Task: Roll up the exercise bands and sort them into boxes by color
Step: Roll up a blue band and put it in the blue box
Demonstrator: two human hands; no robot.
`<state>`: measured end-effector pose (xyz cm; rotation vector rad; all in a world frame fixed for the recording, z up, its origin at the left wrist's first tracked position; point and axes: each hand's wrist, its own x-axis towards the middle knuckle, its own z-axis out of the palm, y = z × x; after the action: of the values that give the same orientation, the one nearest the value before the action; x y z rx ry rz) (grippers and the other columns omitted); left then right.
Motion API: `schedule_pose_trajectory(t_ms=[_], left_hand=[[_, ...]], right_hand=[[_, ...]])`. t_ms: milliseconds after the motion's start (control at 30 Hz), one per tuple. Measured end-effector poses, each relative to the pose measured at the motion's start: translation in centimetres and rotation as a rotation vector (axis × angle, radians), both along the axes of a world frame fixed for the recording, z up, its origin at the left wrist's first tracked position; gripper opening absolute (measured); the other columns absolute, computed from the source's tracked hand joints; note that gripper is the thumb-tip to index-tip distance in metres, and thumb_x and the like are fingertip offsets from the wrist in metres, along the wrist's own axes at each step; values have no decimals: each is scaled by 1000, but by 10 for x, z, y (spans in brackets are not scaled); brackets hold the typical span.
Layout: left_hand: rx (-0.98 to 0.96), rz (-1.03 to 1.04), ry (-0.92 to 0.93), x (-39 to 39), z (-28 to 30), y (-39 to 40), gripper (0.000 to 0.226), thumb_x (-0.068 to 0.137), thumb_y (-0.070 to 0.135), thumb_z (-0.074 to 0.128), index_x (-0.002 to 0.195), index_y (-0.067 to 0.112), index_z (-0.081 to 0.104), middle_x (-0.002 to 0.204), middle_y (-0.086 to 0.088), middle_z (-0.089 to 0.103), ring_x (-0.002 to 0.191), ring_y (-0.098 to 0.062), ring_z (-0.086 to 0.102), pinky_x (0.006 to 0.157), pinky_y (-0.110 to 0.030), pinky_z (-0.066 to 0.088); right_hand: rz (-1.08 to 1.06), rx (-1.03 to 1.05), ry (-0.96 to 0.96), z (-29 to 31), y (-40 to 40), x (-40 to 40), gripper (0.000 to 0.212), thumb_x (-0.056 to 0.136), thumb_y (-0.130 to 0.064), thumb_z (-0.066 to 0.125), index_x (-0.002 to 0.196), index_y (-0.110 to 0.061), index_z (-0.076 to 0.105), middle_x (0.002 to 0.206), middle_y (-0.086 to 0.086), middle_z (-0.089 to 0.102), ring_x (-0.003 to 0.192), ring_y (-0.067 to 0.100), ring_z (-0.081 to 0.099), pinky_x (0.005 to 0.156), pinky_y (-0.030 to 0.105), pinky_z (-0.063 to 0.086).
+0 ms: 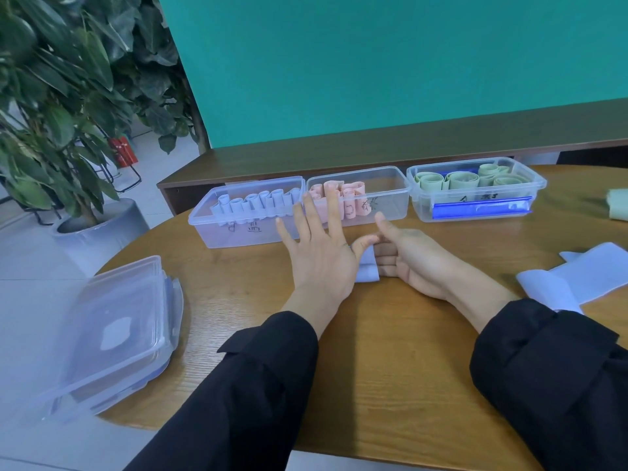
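A small pale-blue band roll (367,269) lies on the wooden table between my hands. My left hand (317,253) has its fingers spread straight and its thumb pressing on the roll's top. My right hand (413,258) curls its fingers round the roll from the right, thumb raised. Behind them stand three clear boxes in a row: the left box (238,232) holds several pale-blue rolls, the middle box (390,202) pink rolls, the right box (475,212) green rolls.
Loose pale-blue bands (577,277) lie flat at the right, and a green band (618,203) at the far right edge. Stacked clear lids (115,334) overhang the table's left edge. A potted plant (61,107) stands on the floor at the left.
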<state>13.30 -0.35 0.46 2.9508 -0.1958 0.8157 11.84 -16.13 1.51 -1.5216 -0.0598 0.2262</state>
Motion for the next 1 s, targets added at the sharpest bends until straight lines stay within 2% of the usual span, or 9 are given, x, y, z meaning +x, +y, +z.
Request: schedule_pose_trajectory(t_ms=[133,233,333,400,500,667,767,867,1000], left_hand=[[35,6,-49,10,3,-1,88,95,72,15,161,19,-8,166,-19,17,151,-40,19,119,-67,16],[52,24,-29,19,6,-1,82,98,63,17,160,17,-11,164,-17,21,149,-38,23,118,-64,21],[40,38,-45,26,8,-1,80,99,60,21,160,15,-5,155,-14,36,140,-34,35,111,-56,36],[30,48,-83,29,9,-3,80,99,64,21,161,15,5,147,-12,45,132,-31,44,101,-49,44],[52,40,-96,32,9,-4,71,103,59,27,158,15,21,142,-10,52,125,-29,50,95,-45,46],[45,-26,-144,31,8,-1,54,105,49,27,133,11,53,106,-9,71,98,-28,65,81,-42,47],[-96,-98,-59,26,10,0,43,109,44,28,121,13,55,82,-4,65,77,-26,65,67,-37,51],[-302,-99,45,27,16,3,44,110,41,29,108,9,60,79,-5,60,77,-28,65,63,-36,49],[-819,-228,230,18,30,17,52,109,40,37,87,8,71,73,-11,70,69,-26,67,67,-36,53]], right_hand=[[11,-23,7,2,0,-2,65,98,-62,42,129,-9,61,125,13,68,114,19,68,97,34,55],[49,-52,-7,6,-1,-8,50,99,-58,43,112,-17,67,105,1,72,102,11,69,85,25,56],[153,-83,-46,4,-5,-9,41,87,-41,71,120,-17,68,117,4,73,114,15,67,101,33,53],[143,-102,-43,0,-8,-7,51,72,-23,86,119,-16,69,117,8,74,113,20,69,106,40,50],[104,-145,-85,-3,-6,-6,44,75,-3,84,116,-14,72,109,8,77,108,23,71,103,39,52],[57,-178,-149,-2,-3,-12,32,84,-2,77,113,-15,74,100,5,79,98,19,74,91,26,56],[91,-170,-165,2,-1,-19,31,87,-2,74,115,-15,74,100,4,79,97,18,75,87,23,56],[103,-75,-162,4,0,-20,29,89,-1,72,116,-10,72,102,10,78,99,21,74,88,24,58],[75,90,-157,6,4,-19,29,89,-2,69,118,0,69,109,18,75,106,29,72,91,31,59]])
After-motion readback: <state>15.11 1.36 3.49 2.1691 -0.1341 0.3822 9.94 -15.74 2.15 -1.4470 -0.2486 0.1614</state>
